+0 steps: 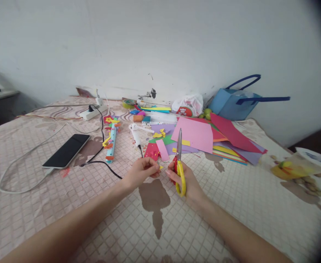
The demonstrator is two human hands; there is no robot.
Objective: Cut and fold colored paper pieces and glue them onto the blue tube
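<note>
My left hand (144,171) is closed in a pinch on a tiny yellow paper piece (161,167), which sticks out past the fingertips. Opposite it, my right hand (186,179) grips scissors (179,155) with red and yellow handles. Their blades are together and point up and away from me. Both hands hover over the middle of the table, a small gap apart. Just beyond them lie a red paper piece (152,151) with small scraps on it, a pink strip (162,149) and yellow cut-outs (159,134). A white glue gun (135,136) stands behind my left hand.
A light-blue decorated stick (111,142) and a phone (66,150) on a cable lie left. A power strip (93,112) sits at the back. Coloured sheets (194,133) are piled right of centre, before a blue bag (233,104). A plastic container (294,166) is far right.
</note>
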